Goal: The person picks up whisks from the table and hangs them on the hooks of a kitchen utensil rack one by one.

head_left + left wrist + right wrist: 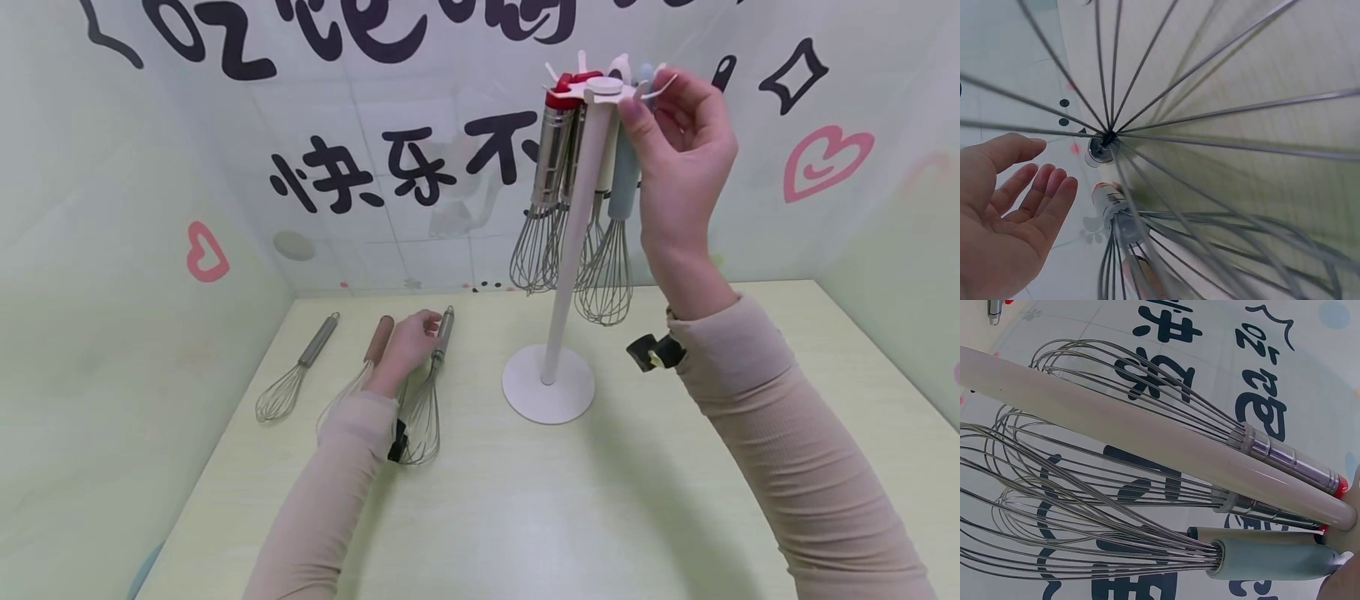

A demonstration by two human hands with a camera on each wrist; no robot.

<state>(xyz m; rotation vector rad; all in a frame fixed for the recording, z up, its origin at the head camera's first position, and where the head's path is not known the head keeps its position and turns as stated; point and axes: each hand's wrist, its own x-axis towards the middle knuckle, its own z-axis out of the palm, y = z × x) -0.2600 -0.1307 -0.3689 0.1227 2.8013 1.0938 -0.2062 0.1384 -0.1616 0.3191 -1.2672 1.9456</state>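
Observation:
A white whisk stand [573, 250] stands on the table. My right hand [686, 158] grips its hooked top with thumb and curled fingers. From the hooks hang two steel whisks with red ends [553, 150], a pale-handled whisk and a light-blue-handled whisk [622, 179], the blue one nearest this hand. On the table, my left hand [408, 346] reaches beside a steel-handled whisk [427, 408]; in the left wrist view its fingers [1054, 194] and thumb stand apart. Under the left arm lies a brown-handled whisk [380, 337]. Another steel whisk [318, 342] lies farther left.
The stand's round base [547, 404] rests near the middle of the pale table [510, 517]. A light wall [420, 250] with black lettering rises behind the table. Side panels [112, 333] border it, and a dark wrist device [656, 352] sits at the right cuff.

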